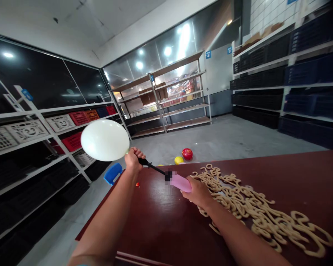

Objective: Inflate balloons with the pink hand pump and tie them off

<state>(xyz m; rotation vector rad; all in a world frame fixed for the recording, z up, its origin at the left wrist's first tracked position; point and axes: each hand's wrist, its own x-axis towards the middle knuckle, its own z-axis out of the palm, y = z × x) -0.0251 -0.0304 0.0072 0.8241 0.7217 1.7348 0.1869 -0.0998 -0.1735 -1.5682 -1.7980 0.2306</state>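
Observation:
A large white inflated balloon [105, 140] sits at the far end of a hand-held balloon pump [180, 182], which has a pink barrel and a black rod. My left hand [133, 159] is closed around the pump's black end, right where the balloon's neck meets it. Lower and to the right, my right hand [198, 192] grips the pink barrel. Part of the pump's middle is blurred by blocky pixels. Beside my right hand and forearm, a heap of limp beige curly strips [238, 199] lies spread over the dark red-brown table [161, 225].
Beyond the table, a red ball-like balloon [187, 153] and a yellow one [179, 160] rest on the floor. A blue chair [113, 173] stands by the left corner. Shelves with crates [27, 130] line the left, bare racks [166, 118] the back, dark crates [258, 77] the right.

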